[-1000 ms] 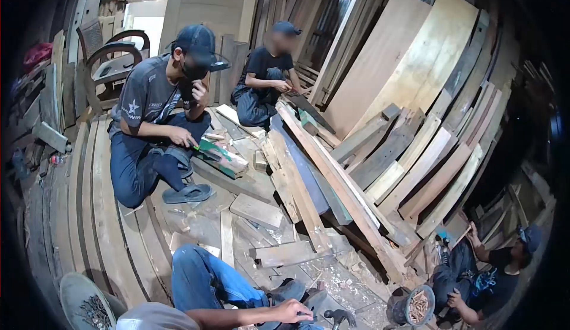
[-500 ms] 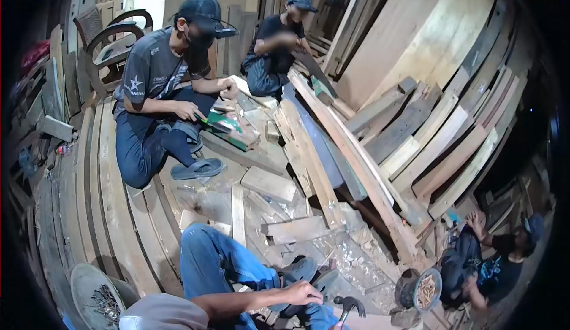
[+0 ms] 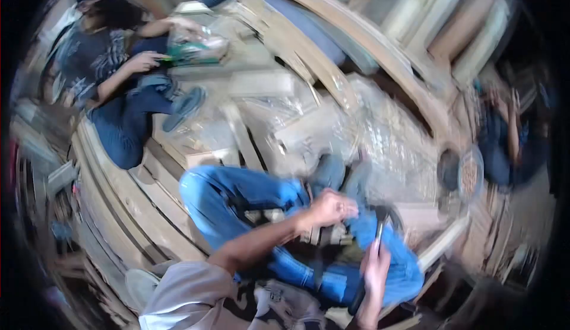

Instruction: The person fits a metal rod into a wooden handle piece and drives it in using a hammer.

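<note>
My right hand (image 3: 375,266) is closed round the handle of a claw hammer (image 3: 380,230), whose dark head points up over my right leg. In front of my jeans, my left hand (image 3: 332,208) is bent with its fingers drawn together. Blur hides whether anything small is pinched in them. The hammer head is to the right of this hand and apart from it. My blue jeans (image 3: 219,190) are folded beneath both arms, and my feet (image 3: 335,173) show just beyond the left hand.
One person (image 3: 113,69) sits at the upper left with a green-handled tool; another (image 3: 513,134) sits at the right edge. A container of small wooden pieces (image 3: 469,175) stands near the latter. Long planks (image 3: 113,181) lie at left, and wood scraps litter the floor.
The view has tilted down and blurred, so more of my lap shows. My right hand and the hammer's handle are now in full view.
</note>
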`<move>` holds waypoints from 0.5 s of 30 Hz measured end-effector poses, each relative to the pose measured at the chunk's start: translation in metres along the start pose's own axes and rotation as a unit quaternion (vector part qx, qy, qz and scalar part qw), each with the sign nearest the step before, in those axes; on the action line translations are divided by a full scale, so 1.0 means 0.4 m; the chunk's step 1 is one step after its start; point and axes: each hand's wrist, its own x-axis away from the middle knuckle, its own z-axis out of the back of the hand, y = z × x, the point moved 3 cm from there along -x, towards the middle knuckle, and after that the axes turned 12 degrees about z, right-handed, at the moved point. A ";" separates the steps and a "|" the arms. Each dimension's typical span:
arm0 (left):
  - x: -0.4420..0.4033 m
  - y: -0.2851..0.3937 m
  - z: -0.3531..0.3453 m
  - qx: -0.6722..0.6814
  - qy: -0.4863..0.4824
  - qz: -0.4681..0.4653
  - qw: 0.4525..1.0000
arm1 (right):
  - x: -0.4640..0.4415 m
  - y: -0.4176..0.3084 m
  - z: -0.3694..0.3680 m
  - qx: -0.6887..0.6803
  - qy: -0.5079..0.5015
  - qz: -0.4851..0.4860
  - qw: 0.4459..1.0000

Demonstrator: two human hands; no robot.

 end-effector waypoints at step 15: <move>0.004 -0.037 -0.006 -0.075 0.002 -0.023 0.997 | 0.016 -0.001 -0.025 0.103 -0.031 0.078 0.991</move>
